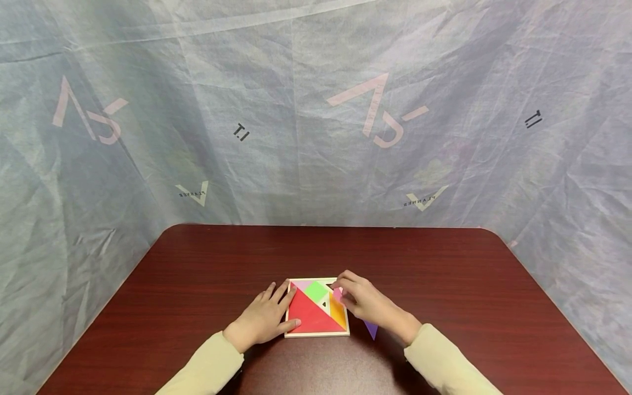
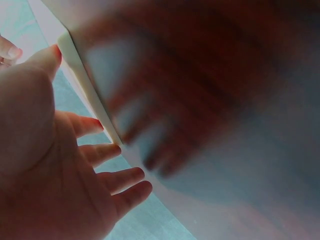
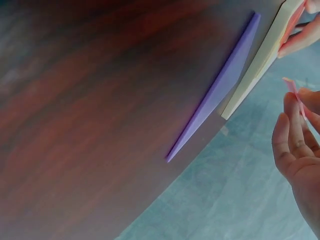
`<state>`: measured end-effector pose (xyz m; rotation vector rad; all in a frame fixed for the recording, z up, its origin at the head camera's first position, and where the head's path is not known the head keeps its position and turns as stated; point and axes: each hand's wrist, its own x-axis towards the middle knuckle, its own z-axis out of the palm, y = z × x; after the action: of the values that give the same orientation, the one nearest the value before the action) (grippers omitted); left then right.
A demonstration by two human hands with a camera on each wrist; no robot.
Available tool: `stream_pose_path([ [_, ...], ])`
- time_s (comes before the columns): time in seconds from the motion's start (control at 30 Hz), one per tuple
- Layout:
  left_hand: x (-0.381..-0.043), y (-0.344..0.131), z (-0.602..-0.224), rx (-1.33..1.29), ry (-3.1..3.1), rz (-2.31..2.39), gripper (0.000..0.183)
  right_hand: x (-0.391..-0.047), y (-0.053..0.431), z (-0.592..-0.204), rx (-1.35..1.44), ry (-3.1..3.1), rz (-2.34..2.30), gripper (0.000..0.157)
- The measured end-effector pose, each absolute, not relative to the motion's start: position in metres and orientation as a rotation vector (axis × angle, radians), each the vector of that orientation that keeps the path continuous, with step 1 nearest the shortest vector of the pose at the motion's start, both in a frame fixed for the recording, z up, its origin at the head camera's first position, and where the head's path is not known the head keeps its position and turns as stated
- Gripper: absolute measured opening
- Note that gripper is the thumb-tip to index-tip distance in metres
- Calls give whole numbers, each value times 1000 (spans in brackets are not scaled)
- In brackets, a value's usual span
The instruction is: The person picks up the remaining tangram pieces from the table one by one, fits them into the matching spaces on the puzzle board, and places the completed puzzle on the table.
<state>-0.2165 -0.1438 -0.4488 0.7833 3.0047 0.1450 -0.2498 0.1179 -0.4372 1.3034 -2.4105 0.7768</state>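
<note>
A square wooden tangram tray (image 1: pixel 316 334) lies on the table with colored pieces in it. A large red triangle (image 1: pixel 313 318) fills its lower left, beside a green square (image 1: pixel 316 291), a lilac piece (image 1: pixel 300 284) and an orange piece (image 1: pixel 338 314). My left hand (image 1: pixel 263 317) rests at the tray's left side, fingers spread, with thumb and a fingertip over the red triangle. Above the tray's right edge, my right hand (image 1: pixel 369 300) pinches a thin pink tangram piece (image 3: pixel 292 86) between thumb and fingers. A purple triangle (image 3: pixel 220 90) lies right of the tray, partly hidden by that hand in the head view.
The dark red-brown wooden table (image 1: pixel 222 258) has rounded far corners. Behind and at both sides hangs a grey cloth (image 1: pixel 296 164) printed with letters. Dark gaps show between pieces in the tray's upper right.
</note>
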Motion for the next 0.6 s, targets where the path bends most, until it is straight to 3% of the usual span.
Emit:
stream_pose_path([
  [0.6, -217, -144, -449, 783, 3000, 142, 71, -251, 104, -437, 1328, -2557, 848, 24],
])
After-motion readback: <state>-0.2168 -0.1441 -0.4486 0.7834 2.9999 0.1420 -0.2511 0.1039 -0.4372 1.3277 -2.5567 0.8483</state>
